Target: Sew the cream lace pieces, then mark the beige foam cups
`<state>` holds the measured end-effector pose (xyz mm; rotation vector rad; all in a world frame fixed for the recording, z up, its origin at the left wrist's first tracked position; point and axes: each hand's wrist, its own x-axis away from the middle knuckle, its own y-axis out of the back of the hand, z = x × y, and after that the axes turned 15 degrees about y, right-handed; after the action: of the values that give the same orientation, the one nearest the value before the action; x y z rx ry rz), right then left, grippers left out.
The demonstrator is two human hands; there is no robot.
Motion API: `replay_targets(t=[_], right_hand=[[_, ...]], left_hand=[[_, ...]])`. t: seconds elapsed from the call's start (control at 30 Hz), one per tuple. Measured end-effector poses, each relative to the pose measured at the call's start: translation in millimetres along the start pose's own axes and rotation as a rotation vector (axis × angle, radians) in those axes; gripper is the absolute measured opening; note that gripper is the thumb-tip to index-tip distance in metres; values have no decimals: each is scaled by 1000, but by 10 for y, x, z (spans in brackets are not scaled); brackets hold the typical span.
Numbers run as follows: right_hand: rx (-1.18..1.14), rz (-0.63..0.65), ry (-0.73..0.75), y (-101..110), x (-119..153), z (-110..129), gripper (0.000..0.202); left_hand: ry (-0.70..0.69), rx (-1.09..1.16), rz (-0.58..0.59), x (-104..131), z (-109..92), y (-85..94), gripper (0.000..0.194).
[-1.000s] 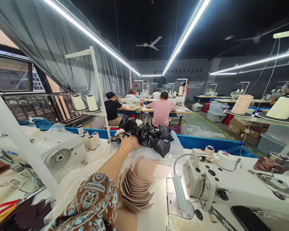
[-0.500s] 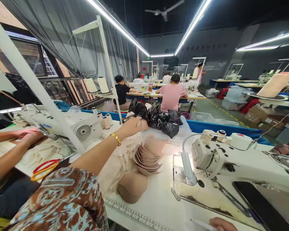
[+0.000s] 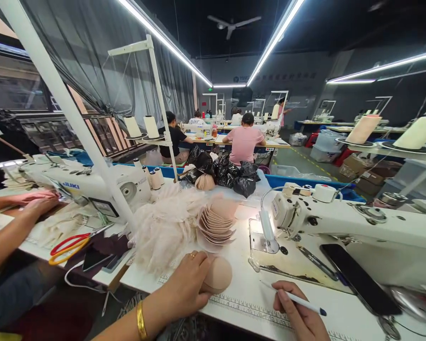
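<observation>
My left hand (image 3: 186,282), with a gold bracelet and a ring, is closed on the edge of a beige foam bra cup (image 3: 220,273) near the table's front edge. My right hand (image 3: 295,308) grips a slim white pen (image 3: 307,304) with a dark end, its thin tip pointing left over the tabletop. Just beyond the held cup is a nested stack of beige bra cups (image 3: 216,227). Cream lace fabric (image 3: 163,229) lies heaped to the left of the stack. A printed ruler strip (image 3: 248,310) runs along the front edge, below both hands.
At the right is a lit sewing machine (image 3: 341,218), with tweezers (image 3: 317,263) and a black phone (image 3: 358,277) before it. Black plastic bags (image 3: 230,173) and another cup stack (image 3: 205,182) sit at the back. Left are scissors (image 3: 69,246) and a co-worker's hands (image 3: 44,203) at another machine.
My left hand has come back from the black bags to the cup near the front edge. My right hand, with the pen, has moved further into view. The view has shifted slightly.
</observation>
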<state>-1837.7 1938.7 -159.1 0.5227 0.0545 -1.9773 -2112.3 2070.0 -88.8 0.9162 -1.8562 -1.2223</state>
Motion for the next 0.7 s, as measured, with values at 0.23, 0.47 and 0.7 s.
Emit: replay_targets(t=[0.23, 0.47, 0.7], right_hand=[[100, 186, 144, -117, -44, 51, 37], [190, 325, 284, -288, -154, 106, 30], [190, 241, 319, -277, -104, 56, 24]], left_hand=[[61, -25, -56, -29, -232, -209, 71], [4, 186, -330, -135, 10, -120, 46], [25, 247, -339, -450, 282, 160, 16]])
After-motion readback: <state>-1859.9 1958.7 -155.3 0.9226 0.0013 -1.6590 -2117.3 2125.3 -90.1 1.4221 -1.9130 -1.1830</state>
